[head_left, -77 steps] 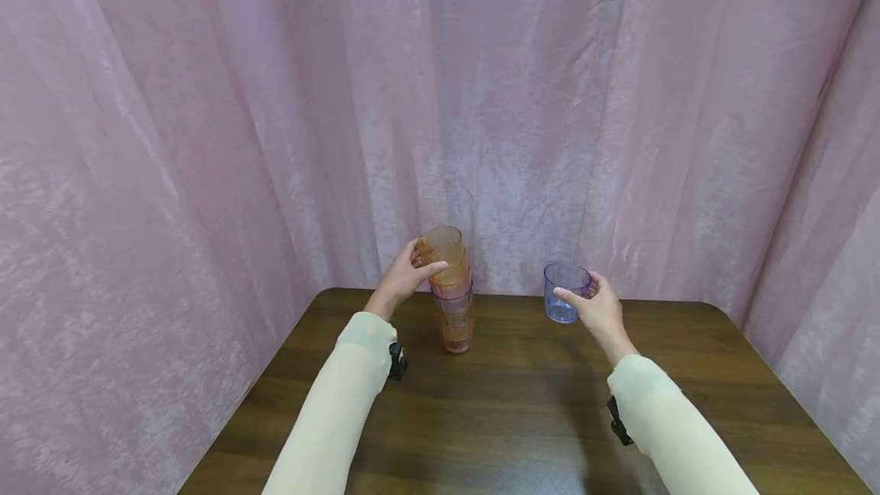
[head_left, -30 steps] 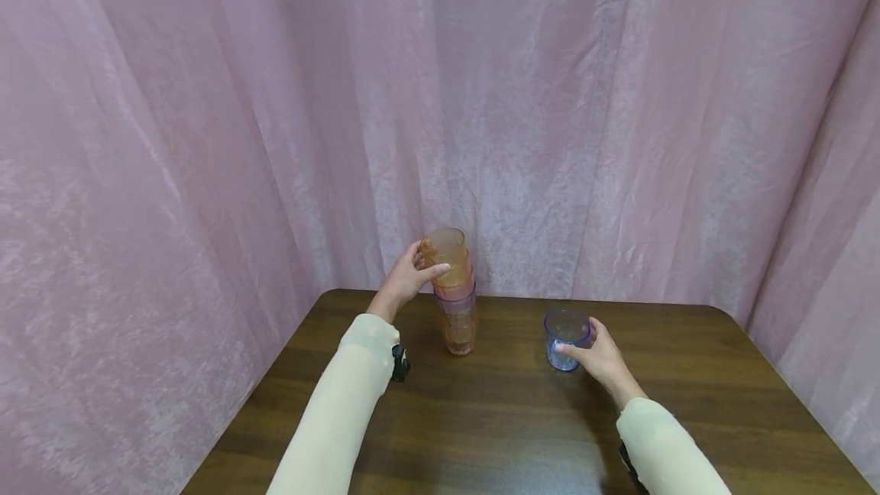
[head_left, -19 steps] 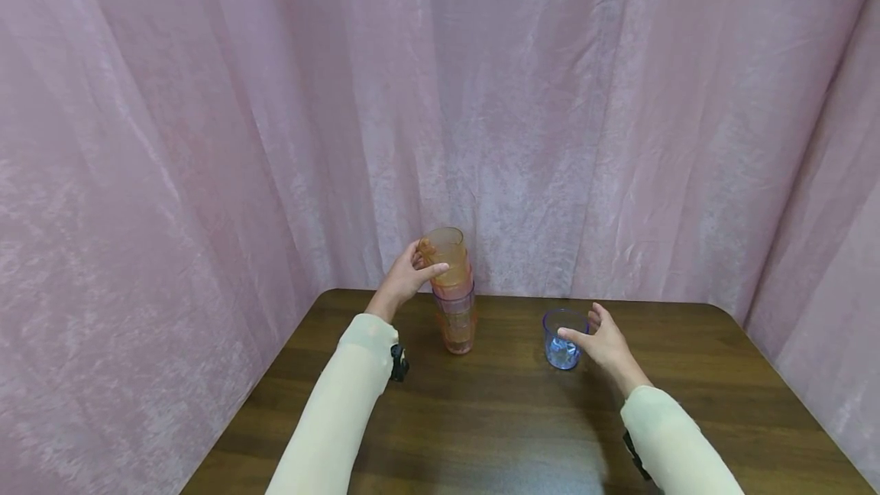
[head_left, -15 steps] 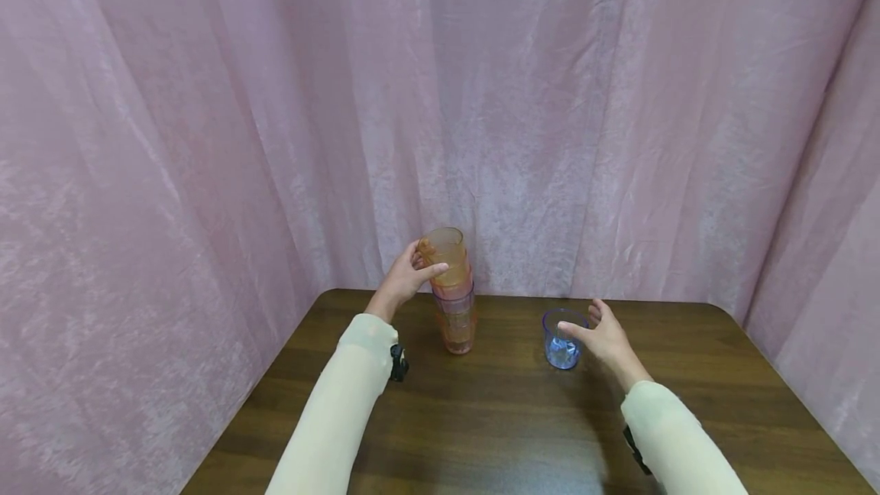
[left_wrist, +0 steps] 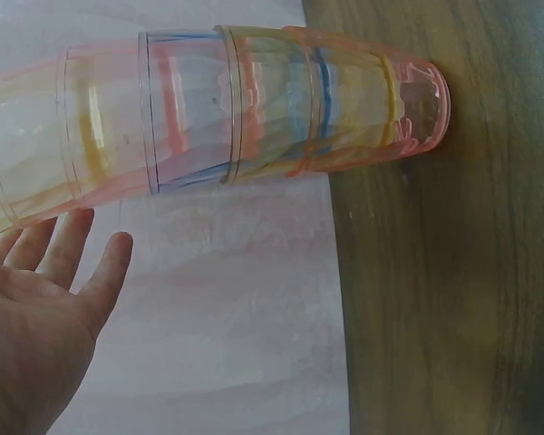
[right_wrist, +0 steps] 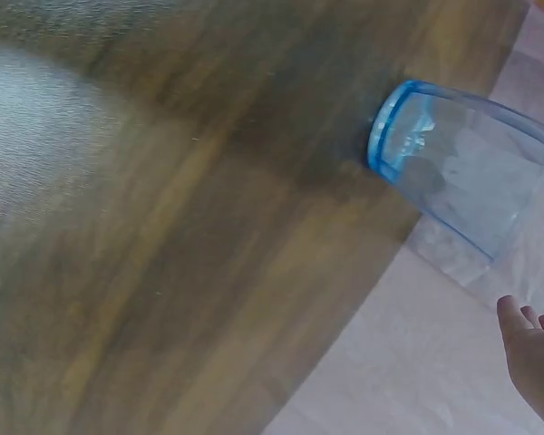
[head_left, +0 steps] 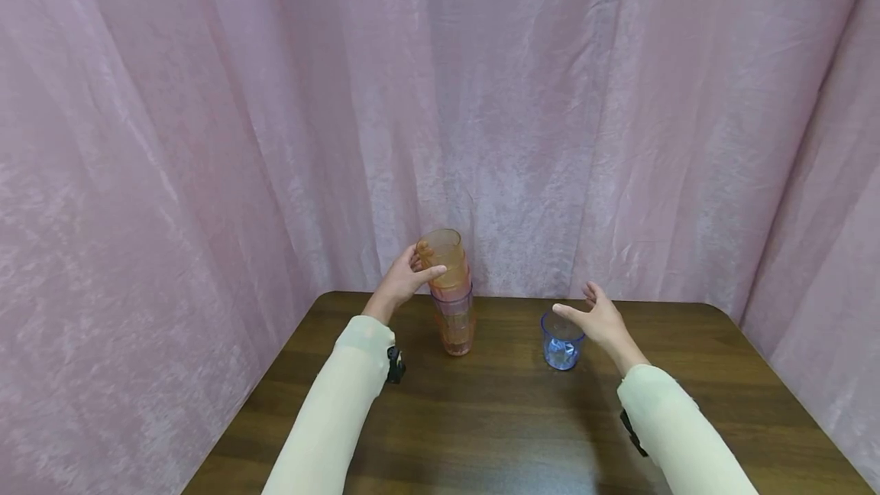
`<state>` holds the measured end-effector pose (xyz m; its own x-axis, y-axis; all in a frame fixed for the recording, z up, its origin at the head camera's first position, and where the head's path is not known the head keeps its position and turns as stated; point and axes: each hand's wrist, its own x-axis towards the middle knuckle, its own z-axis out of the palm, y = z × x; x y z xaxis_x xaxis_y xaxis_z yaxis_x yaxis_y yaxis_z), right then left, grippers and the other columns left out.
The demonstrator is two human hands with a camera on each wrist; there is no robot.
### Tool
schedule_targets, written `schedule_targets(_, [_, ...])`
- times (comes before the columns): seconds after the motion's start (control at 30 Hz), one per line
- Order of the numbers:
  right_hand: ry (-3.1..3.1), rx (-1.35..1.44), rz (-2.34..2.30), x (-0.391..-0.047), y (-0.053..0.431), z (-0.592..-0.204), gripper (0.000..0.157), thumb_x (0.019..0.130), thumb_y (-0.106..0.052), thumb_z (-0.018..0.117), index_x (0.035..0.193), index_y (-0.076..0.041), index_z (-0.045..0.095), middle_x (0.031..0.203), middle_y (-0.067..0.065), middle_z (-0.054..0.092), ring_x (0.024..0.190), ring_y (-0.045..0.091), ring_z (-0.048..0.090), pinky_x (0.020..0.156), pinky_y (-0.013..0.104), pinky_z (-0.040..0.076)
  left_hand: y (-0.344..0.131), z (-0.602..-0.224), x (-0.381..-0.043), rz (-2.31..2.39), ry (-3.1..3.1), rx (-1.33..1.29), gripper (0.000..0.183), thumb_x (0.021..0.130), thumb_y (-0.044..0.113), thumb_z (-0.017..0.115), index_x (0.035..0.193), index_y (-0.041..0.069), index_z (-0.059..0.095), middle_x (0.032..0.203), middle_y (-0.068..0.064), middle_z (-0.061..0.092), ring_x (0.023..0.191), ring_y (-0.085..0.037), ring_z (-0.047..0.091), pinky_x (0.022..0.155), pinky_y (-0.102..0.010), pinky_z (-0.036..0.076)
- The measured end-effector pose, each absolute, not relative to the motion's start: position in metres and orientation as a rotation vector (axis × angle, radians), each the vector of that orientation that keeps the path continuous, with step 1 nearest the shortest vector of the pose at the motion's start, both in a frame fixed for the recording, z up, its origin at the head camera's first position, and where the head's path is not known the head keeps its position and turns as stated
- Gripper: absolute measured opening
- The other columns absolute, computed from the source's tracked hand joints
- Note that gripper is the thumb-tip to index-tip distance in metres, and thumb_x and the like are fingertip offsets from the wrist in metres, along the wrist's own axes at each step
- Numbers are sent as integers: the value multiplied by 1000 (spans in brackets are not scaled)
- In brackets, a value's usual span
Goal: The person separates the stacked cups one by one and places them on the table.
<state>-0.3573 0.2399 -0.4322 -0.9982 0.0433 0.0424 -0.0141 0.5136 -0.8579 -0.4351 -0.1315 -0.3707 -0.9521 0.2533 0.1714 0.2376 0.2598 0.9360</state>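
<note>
A stack of nested see-through plastic cups [head_left: 455,331], orange, purple and pink among them, stands upright on the table left of centre. My left hand [head_left: 404,279] is at the top of it, its thumb in front of the topmost yellow cup [head_left: 443,254] and its fingertips showing through the far wall. The left wrist view shows the bands of the stack [left_wrist: 190,113] with the hand beside its upper end. To the right, a single clear blue cup [head_left: 561,354] stands upright on the tabletop. My right hand [head_left: 603,323] hovers just above its rim, fingers and thumb spread and holding nothing.
The dark wooden table [head_left: 481,418] has rounded far corners. A pink velvety curtain [head_left: 516,136] hangs right behind its far edge and along both sides. Bare wood lies between the stack and the blue cup.
My right hand has lowered the blue cup onto the table, let go of it and risen over its rim. My left hand has stayed at the top of the stack.
</note>
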Motion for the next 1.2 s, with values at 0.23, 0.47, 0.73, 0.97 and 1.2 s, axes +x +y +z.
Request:
schedule_targets(0.23, [-2666,31,1504,-361,232,-417,117,85,-64,67,158,-3,0,161,25,15,145,45,20,114,60,24,-131,-375,-437,1757,2544,500,81,88,45,75,153,16,37,150,-11,46,138,-32,41,113,-48,33])
schedule_targets(0.47, [-2637,121,1528,-368,222,-405,116,85,-61,68,158,0,1,161,26,14,146,45,18,116,58,22,-131,-381,-437,1735,2550,485,76,90,40,74,152,13,38,149,-13,46,137,-33,42,113,-48,34])
schedule_targets(0.73, [-2612,191,1570,-373,196,-391,110,87,-56,69,158,-2,4,162,23,15,147,43,18,116,58,22,-131,-386,-440,1830,2446,527,75,88,22,78,152,15,38,147,-13,49,136,-32,44,110,-49,38])
schedule_targets(0.97, [-2607,217,1579,-379,167,-384,113,83,-61,72,159,-5,9,162,18,19,147,38,21,115,56,26,-131,-389,-441,1894,2394,521,76,88,16,77,151,9,34,145,-18,49,135,-34,45,111,-48,37])
schedule_targets(1.2, [-2611,257,1544,-385,140,-367,110,82,-61,73,159,-8,14,162,15,23,146,34,25,114,54,29,-130,-391,-442,1901,2402,488,80,88,21,78,153,11,32,149,-16,46,137,-34,43,112,-49,36])
